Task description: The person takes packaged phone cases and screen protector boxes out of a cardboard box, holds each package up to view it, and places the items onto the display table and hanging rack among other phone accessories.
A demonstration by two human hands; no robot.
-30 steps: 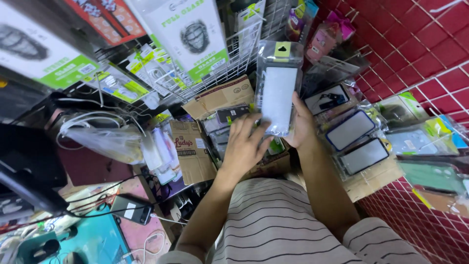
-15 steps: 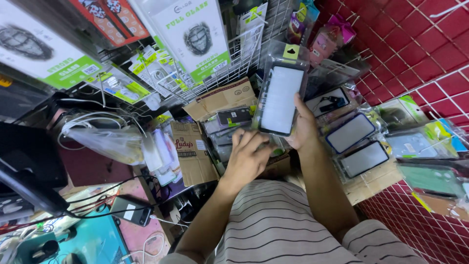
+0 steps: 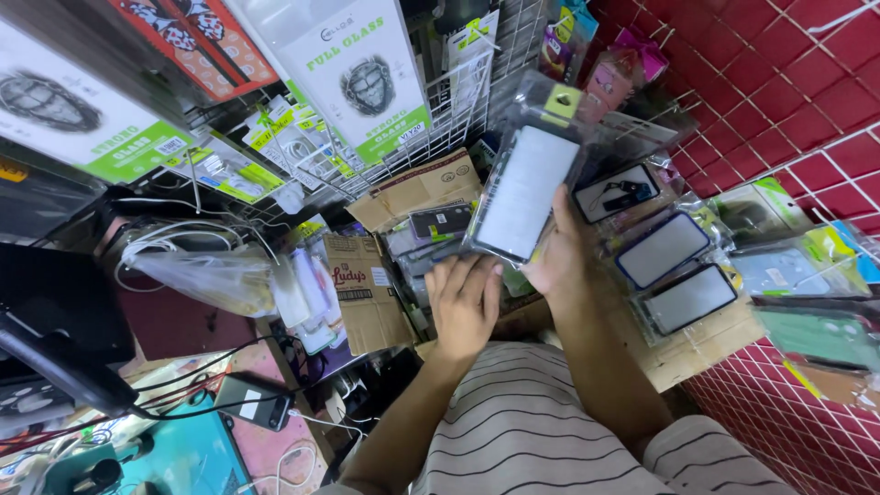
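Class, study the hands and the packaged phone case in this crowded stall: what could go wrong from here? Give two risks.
1. The right hand seems to grip the clear-packaged phone case only at its lower edge, with the left hand just under it; the slippery packet could tip and fall into the open cardboard boxes below.
2. More packaged cases lie crowded beside the right forearm, so a sideways move might knock them off their cardboard stack.

Packaged phone case point(image 3: 524, 183): lower edge hidden behind right hand point(image 3: 559, 261). Green cases point(image 3: 820, 335): cut off at right edge. Boxed stock point(image 3: 440, 225): blurred, contents indistinct.
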